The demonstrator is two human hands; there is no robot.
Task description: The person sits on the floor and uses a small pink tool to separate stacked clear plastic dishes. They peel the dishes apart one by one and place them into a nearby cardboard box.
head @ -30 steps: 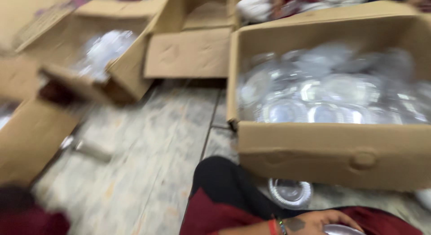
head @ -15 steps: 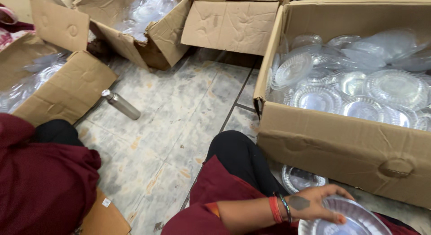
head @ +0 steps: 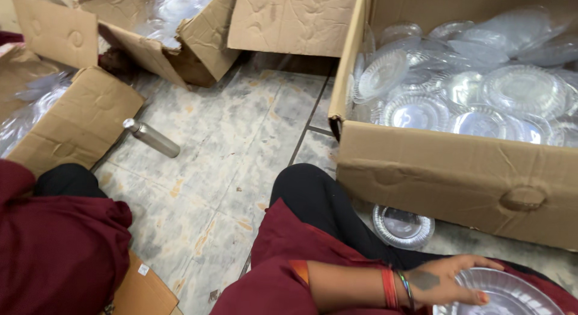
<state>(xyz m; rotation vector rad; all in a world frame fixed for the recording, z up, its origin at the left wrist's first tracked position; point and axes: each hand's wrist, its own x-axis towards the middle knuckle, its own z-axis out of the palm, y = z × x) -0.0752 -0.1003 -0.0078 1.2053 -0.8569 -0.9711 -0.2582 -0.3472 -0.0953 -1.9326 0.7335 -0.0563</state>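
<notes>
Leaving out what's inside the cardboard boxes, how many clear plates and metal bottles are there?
Clear plates: 2, one on the floor at, one under the hand at
Metal bottles: 1
Total: 3

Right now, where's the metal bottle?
The metal bottle lies on the floor, left of centre in the head view, beside the cardboard flap.
</notes>
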